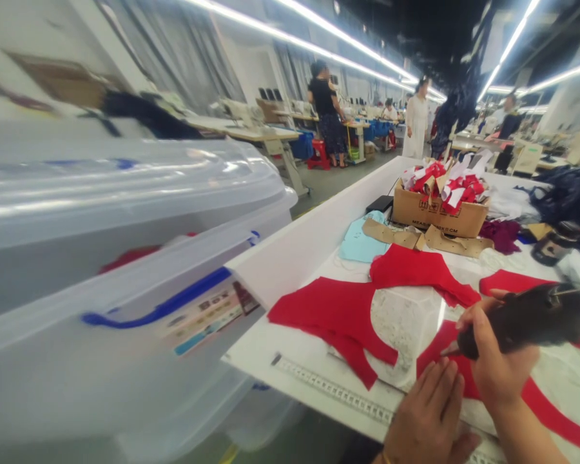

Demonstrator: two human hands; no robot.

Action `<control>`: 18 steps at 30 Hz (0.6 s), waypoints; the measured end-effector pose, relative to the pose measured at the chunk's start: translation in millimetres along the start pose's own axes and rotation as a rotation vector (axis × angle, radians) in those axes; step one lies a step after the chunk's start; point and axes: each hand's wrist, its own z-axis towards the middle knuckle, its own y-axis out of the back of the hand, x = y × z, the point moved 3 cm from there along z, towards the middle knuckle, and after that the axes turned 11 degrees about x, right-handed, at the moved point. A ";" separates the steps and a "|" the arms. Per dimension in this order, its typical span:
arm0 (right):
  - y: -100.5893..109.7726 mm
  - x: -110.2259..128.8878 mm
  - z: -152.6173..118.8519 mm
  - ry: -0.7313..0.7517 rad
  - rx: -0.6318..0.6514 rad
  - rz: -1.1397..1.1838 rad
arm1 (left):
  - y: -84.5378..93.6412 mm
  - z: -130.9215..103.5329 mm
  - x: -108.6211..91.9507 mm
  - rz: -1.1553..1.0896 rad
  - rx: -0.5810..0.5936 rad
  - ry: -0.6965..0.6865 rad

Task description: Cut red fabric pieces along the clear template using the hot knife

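Note:
My right hand (500,367) is wrapped around a bulky black hand-held tool (536,316), whose exact kind I cannot make out. The tool is above a red cut fabric piece (437,348) near the right of the white table. Flat beside the tool's front end, my left hand (428,412) rests at the near edge of that red fabric with its fingers stretched out. Further left lie a larger red fabric piece (326,309) and another red piece (420,267). A measuring tape strip (333,390) runs along the table's front edge.
A cardboard box (439,212) of red and white scraps stands at the back, with brown paper patterns (396,235) and light blue fabric (362,238) before it. Clear plastic bins (140,361) flank the table's left. Dark fabric (573,200) heaps at right. People stand further off.

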 end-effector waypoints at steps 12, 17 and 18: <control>-0.4 2.7 0.2 0.013 -0.019 0.007 | 1.4 1.4 0.3 -0.021 0.004 -0.005; -3.0 5.0 2.8 0.026 -0.030 -0.012 | 3.3 2.3 -0.2 -0.037 0.011 -0.007; -3.3 6.3 3.0 0.026 -0.051 -0.017 | 3.6 2.2 -0.1 -0.044 0.017 -0.007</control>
